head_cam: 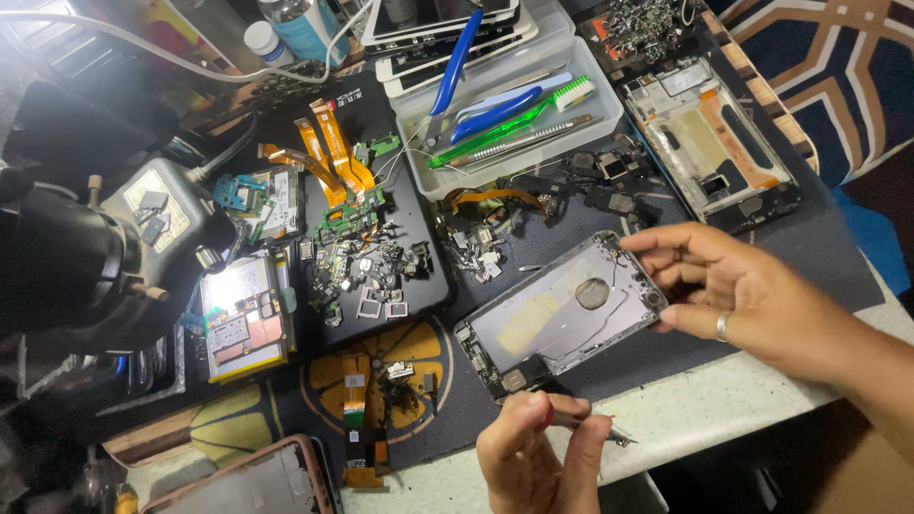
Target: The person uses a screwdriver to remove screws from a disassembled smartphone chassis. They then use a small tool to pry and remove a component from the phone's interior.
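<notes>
Pinching the far end of an opened phone frame [562, 309], the right hand [733, 290] closes thumb and fingers on its top corner and holds it tilted above the mat, inner side up; a ring shows on one finger. The frame is silver-grey with a round pad near the middle and small parts at the near end. Left hand [538, 457] sits just below the near end of the frame, fingers curled shut around a thin metal tool [595, 428] whose tip points right, over the pale table edge [705, 409]; tool tip not touching the frame as far as can be seen. Surface: a dark work mat [819, 247] crowded with loose parts. A clear plastic tray [505, 105] at the far centre holds a green toothbrush, blue-handled tools and a metal file. Right of it lies a second stripped phone chassis [714, 143]. Left of centre, orange flex cables [328, 157] and a heap of small brackets and screws [371, 271]. A circuit board [243, 319] lies brightly lit at left, beside a black microscope body [67, 257]. Another phone shell [257, 481] lies at the near left edge. Patterned blue and brown fabric [838, 67] fills the far right corner.
</notes>
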